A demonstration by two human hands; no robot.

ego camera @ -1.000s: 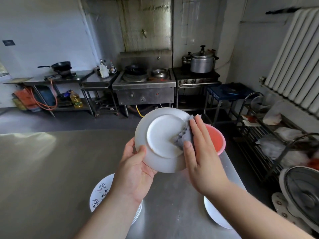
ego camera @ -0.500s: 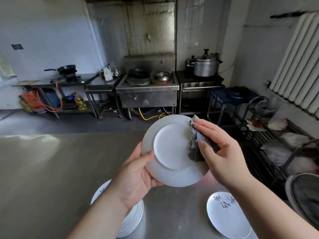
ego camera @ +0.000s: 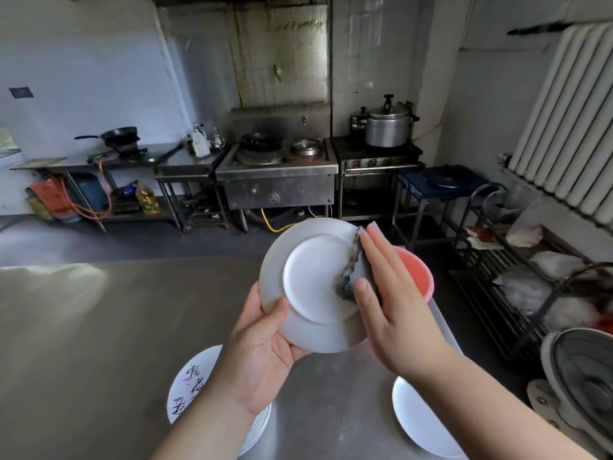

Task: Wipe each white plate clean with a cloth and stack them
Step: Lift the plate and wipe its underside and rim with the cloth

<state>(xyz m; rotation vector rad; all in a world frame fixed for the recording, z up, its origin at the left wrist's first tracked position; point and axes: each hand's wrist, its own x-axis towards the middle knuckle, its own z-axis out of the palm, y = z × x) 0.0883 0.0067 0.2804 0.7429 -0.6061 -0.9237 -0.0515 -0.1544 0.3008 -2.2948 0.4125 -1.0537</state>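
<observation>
White plate (ego camera: 315,280) is held up in the air above the steel table (ego camera: 99,327), its underside turned toward the camera and tilted. The left hand (ego camera: 262,353) grips it at about 7 o'clock of the rim, thumb lying on the underside and the other fingers hidden behind the plate. The right hand (ego camera: 394,303) is flat, fingers straight and together, pressing a grey cloth (ego camera: 351,273) against the plate at its 3 o'clock side; the cloth shows only as a crumpled edge beside the fingers. Behind this hand a pink bowl (ego camera: 418,273) stands on the table; I cannot tell what is in it. Below the left forearm, at 7 o'clock from the held plate, is a stack of plates (ego camera: 195,390), the top one with dark written characters. At 5 o'clock another white plate (ego camera: 421,423) lies alone on the table, partly hidden by the right forearm. On the far stove a big metal pot (ego camera: 386,127) stands with its lid on
</observation>
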